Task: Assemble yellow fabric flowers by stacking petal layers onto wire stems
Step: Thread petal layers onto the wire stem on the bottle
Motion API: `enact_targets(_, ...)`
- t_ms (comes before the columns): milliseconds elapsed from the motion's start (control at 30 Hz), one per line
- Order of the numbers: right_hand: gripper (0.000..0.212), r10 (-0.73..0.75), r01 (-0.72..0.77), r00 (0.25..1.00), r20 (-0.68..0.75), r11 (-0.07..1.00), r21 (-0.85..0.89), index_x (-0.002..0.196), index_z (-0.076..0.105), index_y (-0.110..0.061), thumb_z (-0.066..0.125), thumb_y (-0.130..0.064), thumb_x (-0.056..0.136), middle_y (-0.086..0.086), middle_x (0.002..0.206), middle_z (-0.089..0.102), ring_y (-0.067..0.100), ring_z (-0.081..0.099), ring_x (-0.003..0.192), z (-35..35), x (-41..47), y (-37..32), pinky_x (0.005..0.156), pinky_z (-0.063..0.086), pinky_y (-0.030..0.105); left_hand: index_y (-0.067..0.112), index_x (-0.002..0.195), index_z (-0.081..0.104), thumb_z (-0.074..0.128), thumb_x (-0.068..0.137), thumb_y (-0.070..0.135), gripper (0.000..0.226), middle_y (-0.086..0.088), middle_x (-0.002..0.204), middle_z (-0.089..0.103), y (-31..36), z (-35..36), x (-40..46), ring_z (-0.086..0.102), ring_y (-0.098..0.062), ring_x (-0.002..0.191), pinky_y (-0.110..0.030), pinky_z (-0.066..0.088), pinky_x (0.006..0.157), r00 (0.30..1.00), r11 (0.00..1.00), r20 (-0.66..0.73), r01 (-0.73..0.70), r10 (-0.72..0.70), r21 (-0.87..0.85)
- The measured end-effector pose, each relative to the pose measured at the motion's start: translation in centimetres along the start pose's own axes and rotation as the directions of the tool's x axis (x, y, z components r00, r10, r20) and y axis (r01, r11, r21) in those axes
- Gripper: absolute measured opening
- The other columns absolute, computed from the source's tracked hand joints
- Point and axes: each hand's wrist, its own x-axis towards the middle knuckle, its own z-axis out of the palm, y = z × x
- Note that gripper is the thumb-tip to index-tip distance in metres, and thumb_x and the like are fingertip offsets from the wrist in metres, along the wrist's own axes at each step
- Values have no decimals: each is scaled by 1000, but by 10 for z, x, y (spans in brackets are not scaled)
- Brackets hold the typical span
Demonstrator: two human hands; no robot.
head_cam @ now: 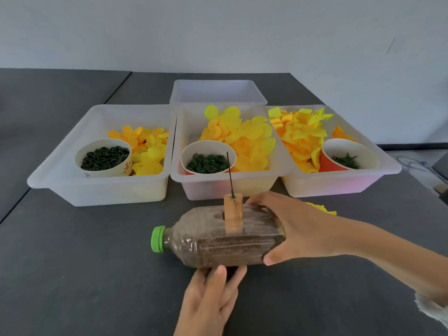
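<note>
A plastic bottle filled with brown material lies on its side on the dark table, its green cap pointing left. A wooden block stands up out of it, and a thin dark wire stem rises from the block. My right hand grips the bottle's right end, fingers over the top and thumb below. My left hand lies flat on the table, fingertips touching the bottle's near side. Yellow petal layers fill the middle bin, with more petals in the left bin and others in the right bin.
Three white bins stand in a row behind the bottle, and a fourth bin is behind them. Each front bin holds a paper cup of small green parts. A few yellow petals lie on the table behind my right wrist.
</note>
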Motion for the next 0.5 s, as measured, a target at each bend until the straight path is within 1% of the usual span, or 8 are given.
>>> enact_targets(67, 88, -36, 35, 999, -36, 999, -19, 128, 26, -48, 75, -63, 57, -27, 122, 39, -6, 41, 111, 5, 3, 1, 93, 41, 18, 16, 115, 56, 45, 100, 20, 20, -1, 107, 75, 7, -14, -8, 73, -21, 94, -38, 43, 94, 999, 976, 43, 22, -32, 216)
enact_targets(133, 93, -58, 53, 996, -73, 997, -63, 131, 22, -48, 75, -63, 56, -26, 125, 36, -6, 38, 112, 11, 5, 2, 94, 40, 19, 19, 117, 56, 52, 90, 38, 34, 8, 102, 76, 14, -22, -12, 70, -13, 101, -35, 45, 94, 999, 902, 30, 24, -41, 431)
enact_targets(200, 95, -80, 70, 991, -106, 993, -99, 132, 20, -47, 75, -63, 56, -24, 127, 34, -4, 35, 115, 15, 6, 4, 96, 39, 20, 28, 118, 57, 58, 73, 56, 53, 17, 102, 74, 21, -27, -15, 67, -3, 103, -32, 44, 100, 998, 785, 64, -55, 20, 617)
enact_targets(233, 96, -84, 73, 990, -117, 993, -98, 133, 19, -47, 75, -63, 56, -24, 127, 33, -4, 34, 115, 17, 5, 4, 97, 39, 20, 32, 117, 58, 59, 71, 63, 56, 20, 102, 74, 25, -28, -17, 67, 0, 103, -32, 43, 104, 993, 733, 97, -117, 69, 671)
enact_targets(300, 97, -87, 76, 987, -134, 993, -86, 134, 19, -47, 76, -63, 57, -25, 131, 33, -3, 33, 118, 21, 3, 4, 101, 36, 21, 36, 115, 59, 56, 70, 71, 57, 21, 102, 73, 29, -28, -18, 66, 3, 103, -33, 41, 107, 979, 668, 137, -203, 151, 716)
enact_targets(400, 100, -88, 84, 987, -132, 996, -37, 139, 15, -49, 75, -65, 61, -24, 140, 26, -2, 24, 128, 19, -7, 6, 108, 25, 23, 36, 112, 61, 55, 69, 77, 60, 19, 101, 74, 30, -18, -15, 67, 2, 102, -32, 41, 106, 969, 655, 173, -248, 179, 713)
enact_targets(467, 94, -26, 39, 984, -177, 996, 74, 137, 13, -55, 70, -70, 64, -26, 143, 20, -1, 17, 133, 4, -20, 10, 110, 20, 28, 35, 111, 63, 58, 69, 76, 59, 18, 100, 74, 26, -12, -12, 67, 1, 102, -33, 42, 106, 966, 644, 195, -259, 170, 720)
enact_targets(500, 87, 41, -6, 969, -245, 990, 138, 136, 16, -57, 65, -72, 66, -28, 142, 21, -1, 18, 133, -5, -28, 15, 110, 22, 30, 35, 111, 63, 60, 67, 70, 56, 18, 100, 74, 23, -9, -11, 67, 1, 102, -34, 42, 106, 967, 640, 203, -254, 154, 725)
